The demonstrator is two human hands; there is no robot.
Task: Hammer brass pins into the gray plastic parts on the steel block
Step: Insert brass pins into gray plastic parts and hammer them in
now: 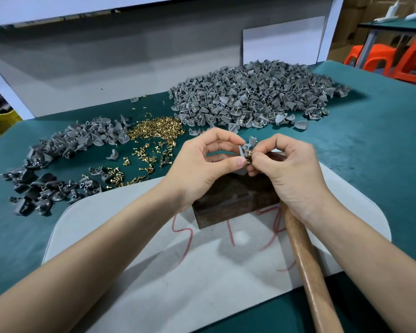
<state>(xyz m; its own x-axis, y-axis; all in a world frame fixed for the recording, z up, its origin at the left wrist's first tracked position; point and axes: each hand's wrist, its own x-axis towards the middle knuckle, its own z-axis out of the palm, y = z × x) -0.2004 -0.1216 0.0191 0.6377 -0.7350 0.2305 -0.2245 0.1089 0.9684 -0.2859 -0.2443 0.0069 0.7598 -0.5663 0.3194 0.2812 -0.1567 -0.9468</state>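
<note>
Writing: red hand-drawn marks (pixel 230 234) on white sheet (pixel 135 272). The first two read "S" and "T"; the third is partly covered by the wooden hammer handle (pixel 308 267).

Left hand (pixel 209 162) pinches a gray plastic part (pixel 246 147). Right hand (pixel 291 171) pinches a brass pin (pixel 249 156) against it. Both are just above the steel block (pixel 231 198).

On the green counter (pixel 370 145), loose brass pins (pixel 154 128) lie between the small gray pile (pixel 82 138) and the large gray pile (pixel 250 94). Orange stools (pixel 394 58) at far right.

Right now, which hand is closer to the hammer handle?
Right. The right hand, pinching a brass pin, is over the hammer handle; the left hand, pinching the gray part, is to its left, over the steel block.
</note>
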